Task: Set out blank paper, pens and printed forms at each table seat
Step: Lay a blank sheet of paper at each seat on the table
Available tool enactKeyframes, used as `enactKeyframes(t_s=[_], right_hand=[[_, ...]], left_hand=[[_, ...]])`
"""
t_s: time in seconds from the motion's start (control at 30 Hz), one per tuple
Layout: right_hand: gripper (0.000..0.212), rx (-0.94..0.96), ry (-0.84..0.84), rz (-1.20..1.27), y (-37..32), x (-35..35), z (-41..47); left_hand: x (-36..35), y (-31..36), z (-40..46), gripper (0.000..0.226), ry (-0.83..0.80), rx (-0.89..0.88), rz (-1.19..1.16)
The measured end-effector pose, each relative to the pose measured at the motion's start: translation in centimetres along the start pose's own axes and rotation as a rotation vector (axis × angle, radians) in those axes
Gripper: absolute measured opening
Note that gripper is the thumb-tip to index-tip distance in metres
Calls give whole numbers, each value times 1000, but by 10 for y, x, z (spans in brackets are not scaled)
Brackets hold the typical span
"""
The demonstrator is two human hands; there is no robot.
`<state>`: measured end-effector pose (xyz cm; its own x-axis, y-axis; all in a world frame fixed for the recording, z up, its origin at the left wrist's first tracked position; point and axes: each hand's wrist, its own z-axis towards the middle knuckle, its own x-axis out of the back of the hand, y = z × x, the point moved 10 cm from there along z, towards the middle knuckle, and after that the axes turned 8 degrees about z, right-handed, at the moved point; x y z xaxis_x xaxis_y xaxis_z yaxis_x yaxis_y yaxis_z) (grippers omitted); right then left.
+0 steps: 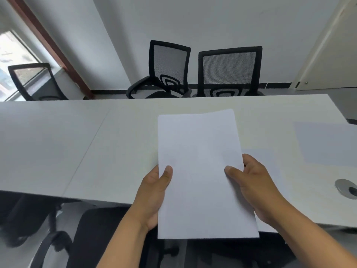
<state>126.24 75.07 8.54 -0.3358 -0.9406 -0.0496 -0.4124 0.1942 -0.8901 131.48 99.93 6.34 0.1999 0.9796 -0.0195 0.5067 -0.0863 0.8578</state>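
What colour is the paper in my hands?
White and blank, the paper shows best in the head view, held by the left hand and right hand.

Long white table (pixel 77 144); blank sheet (pixel 328 144) flat at right end, another sheet (pixel 270 163) nearer, round cable grommet (pixel 346 188) beside.

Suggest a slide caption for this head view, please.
Both hands, left hand and right hand, hold blank paper above the white table.

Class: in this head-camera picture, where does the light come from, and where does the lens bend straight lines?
Head view: daylight enters through the window at far left, overexposed; the table edges bow from wide-angle distortion; the held paper and both hands look reasonably sharp.
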Motion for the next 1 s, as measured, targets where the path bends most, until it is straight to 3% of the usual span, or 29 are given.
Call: enactKeyframes(t_s=[0.43, 1.0], right_hand=[[14, 205, -38, -43, -70, -18, -112], [13, 335, -136, 4, -83, -33, -278]], left_hand=[[19, 61, -130, 33, 70, -163, 38], [44, 62, -325, 32, 156, -273, 73]])
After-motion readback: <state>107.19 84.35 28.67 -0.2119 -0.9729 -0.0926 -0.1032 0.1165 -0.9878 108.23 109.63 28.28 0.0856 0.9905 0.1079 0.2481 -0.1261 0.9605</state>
